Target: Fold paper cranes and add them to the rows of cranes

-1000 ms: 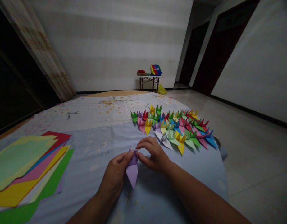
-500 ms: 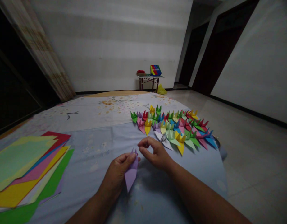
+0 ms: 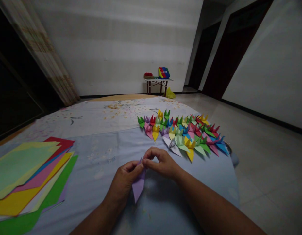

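Note:
A folded purple origami crane (image 3: 138, 186) is pinched in my left hand (image 3: 127, 174) above the blue cloth, its wide point hanging downward. My right hand (image 3: 162, 163) closes thumb and forefinger on one of the two thin spikes at its top; the fingers hide that spike's tip. Beyond my right hand stand rows of finished paper cranes (image 3: 180, 130) in green, yellow, red, pink, blue and white. The nearest of these are a white-grey crane (image 3: 173, 146) and a yellow crane (image 3: 190, 149).
Stacked coloured paper sheets (image 3: 25, 173) lie fanned out at the left. A floral cloth (image 3: 97, 112) covers the far part of the round table. Against the back wall, a small table (image 3: 157, 80) carries a multicoloured bag (image 3: 164, 73). Tiled floor lies to the right.
My right hand has moved slightly left and closed its fingertips on the top of the purple crane. My left hand still holds the crane in nearly the same place.

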Tool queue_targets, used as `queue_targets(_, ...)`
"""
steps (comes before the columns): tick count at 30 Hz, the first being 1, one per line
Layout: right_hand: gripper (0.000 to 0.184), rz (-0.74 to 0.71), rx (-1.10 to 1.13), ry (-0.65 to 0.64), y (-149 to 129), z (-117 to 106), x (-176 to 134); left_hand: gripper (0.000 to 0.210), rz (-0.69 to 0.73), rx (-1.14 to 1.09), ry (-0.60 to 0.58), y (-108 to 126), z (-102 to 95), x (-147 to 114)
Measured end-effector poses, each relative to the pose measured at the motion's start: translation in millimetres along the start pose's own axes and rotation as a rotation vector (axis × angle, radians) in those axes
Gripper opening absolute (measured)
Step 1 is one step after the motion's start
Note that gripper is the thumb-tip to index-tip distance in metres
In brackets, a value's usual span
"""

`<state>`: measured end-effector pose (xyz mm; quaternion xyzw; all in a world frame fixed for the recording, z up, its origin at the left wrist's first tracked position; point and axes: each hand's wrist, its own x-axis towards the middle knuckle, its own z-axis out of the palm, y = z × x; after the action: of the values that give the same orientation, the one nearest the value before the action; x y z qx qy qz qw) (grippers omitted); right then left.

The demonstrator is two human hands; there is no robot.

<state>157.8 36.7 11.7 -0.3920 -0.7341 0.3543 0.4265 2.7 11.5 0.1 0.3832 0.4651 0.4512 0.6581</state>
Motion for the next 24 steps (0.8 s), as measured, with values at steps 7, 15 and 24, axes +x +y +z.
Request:
queue_targets(7, 0.013, 0.039, 0.009, 0.004, -1.3, 2.0, -0.2, 0.027, 0.016, 0.090, 0.000, 2.5, 0.6, -0.8)
queue_targets(15, 0.018, 0.065, -0.001, 0.078, 2.9, -1.1, 3.0, 0.025, 0.035, 0.129, 0.035, 1.3, 0.3, -0.1)
queue_targets(24, 0.011, 0.078, 0.032, 0.018, 3.2, -0.9, 1.2, 0.023, 0.029, 0.094, 0.014, 3.1, 0.7, -1.3)
